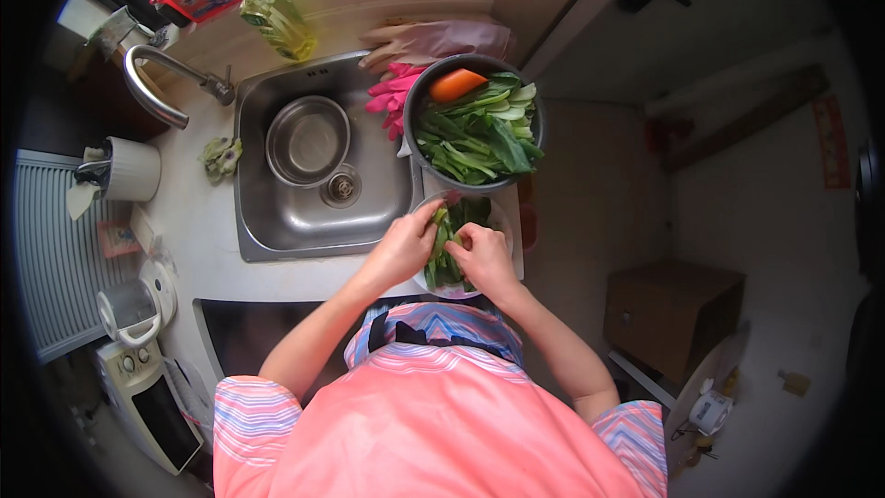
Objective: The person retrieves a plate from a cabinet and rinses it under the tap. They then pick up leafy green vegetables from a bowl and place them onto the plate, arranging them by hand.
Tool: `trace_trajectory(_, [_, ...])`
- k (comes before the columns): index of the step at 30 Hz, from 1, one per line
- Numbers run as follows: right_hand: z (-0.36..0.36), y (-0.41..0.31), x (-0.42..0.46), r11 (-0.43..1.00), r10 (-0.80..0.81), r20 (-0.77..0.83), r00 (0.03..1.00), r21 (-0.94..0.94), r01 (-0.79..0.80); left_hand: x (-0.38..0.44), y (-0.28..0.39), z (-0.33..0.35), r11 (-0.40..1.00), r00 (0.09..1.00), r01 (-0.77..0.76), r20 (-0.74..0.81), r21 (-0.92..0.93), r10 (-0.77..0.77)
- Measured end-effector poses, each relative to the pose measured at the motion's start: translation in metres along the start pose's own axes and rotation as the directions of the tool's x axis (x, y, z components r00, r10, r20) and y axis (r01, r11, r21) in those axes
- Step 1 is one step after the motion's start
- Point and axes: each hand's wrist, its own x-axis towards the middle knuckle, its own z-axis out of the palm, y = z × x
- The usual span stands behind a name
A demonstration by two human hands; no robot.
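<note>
Both of my hands are over a white plate (509,228) with a floral pattern at the counter's right edge. Dark green leafy vegetables (437,266) lie on it and rise between my hands. With thumb and fingers, my left hand (413,235) grips the greens on the left side. My right hand (486,257) pinches leaves lower down, thumb against forefinger. Just beyond the plate stands a deep grey pot (442,180), filled with leafy greens (477,135) and an orange carrot (456,85).
Left of the plate is a stainless steel sink (387,207) holding a metal bowl (309,142). A faucet (155,59) curves over the counter. Pink rubber gloves (394,97) lie against the pot. A dish soap bottle (280,21) and a vegetable scrap (221,158) sit near the sink.
</note>
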Motion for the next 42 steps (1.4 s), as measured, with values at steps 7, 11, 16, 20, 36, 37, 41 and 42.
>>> trace_trajectory(7, [0.001,0.011,-0.009,0.929,-0.348,-0.167,0.922,-0.196,0.315,-0.006,-0.075,0.07,0.949,0.913,-0.142,-0.333,0.282,0.235])
trace_trajectory(11, [-0.048,-0.043,0.036,0.86,-0.48,-0.192,0.856,-0.296,0.415,-0.01,-0.089,0.074,0.962,0.97,-0.055,-0.214,0.267,0.115])
trace_trajectory(16, [-0.021,-0.033,0.129,0.653,-0.276,0.175,0.945,-0.688,0.318,-0.01,-0.082,0.062,0.962,0.963,-0.071,-0.233,0.265,0.135])
trace_trajectory(20, [-0.015,-0.033,0.153,0.621,-0.198,0.176,0.964,-0.739,0.262,-0.009,-0.078,0.047,0.975,0.913,-0.099,-0.371,0.196,0.168])
trace_trajectory(36, [-0.086,-0.08,0.127,0.959,-0.274,-0.024,0.961,-0.08,0.272,-0.004,-0.072,0.012,0.988,0.927,-0.062,-0.374,-0.139,0.006])
trace_trajectory(37, [-0.08,-0.074,0.128,0.946,-0.317,-0.069,0.946,-0.096,0.311,-0.003,-0.073,0.013,0.989,0.932,-0.05,-0.362,-0.137,-0.003])
trace_trajectory(41, [-0.079,-0.074,0.119,0.947,-0.321,-0.099,0.942,-0.065,0.316,-0.005,-0.082,0.017,0.986,0.928,-0.056,-0.372,-0.154,-0.005])
trace_trajectory(42, [-0.081,-0.078,0.114,0.938,-0.347,-0.179,0.921,-0.06,0.342,-0.006,-0.082,0.017,0.99,0.936,-0.036,-0.35,-0.135,-0.014])
